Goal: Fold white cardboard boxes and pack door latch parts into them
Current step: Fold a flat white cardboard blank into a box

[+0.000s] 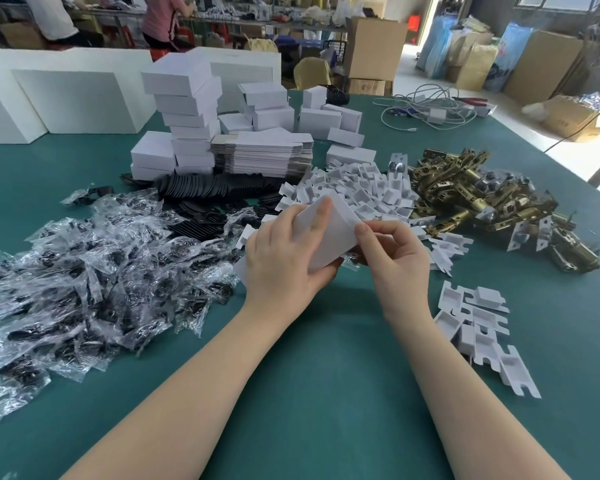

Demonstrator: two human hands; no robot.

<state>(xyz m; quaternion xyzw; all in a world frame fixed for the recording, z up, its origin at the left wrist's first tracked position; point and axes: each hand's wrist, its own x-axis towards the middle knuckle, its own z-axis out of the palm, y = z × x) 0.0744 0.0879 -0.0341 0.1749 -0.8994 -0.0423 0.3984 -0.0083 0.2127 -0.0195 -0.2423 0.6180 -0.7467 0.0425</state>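
Observation:
Above the green table (326, 393) I hold a white cardboard box (333, 233), partly opened and tilted. My left hand (284, 258) grips it from the left, thumb under and a finger lying on its upper face. At the box's right end my right hand (392, 254) pinches a flap. Brass door latch parts (471, 199) lie heaped at the right. White folded inserts (361, 192) are piled just behind the box. A stack of flat box blanks (262, 155) stands further back, with folded white boxes (187, 116) stacked beside it.
Clear plastic bags of black parts (84, 271) cover the left of the table. Black round plates (201, 188) lie behind them. More white inserts (478, 327) sit at the right near my forearm. Cables (430, 109) lie at the far right. Large white blocks (66, 98) stand at the back left.

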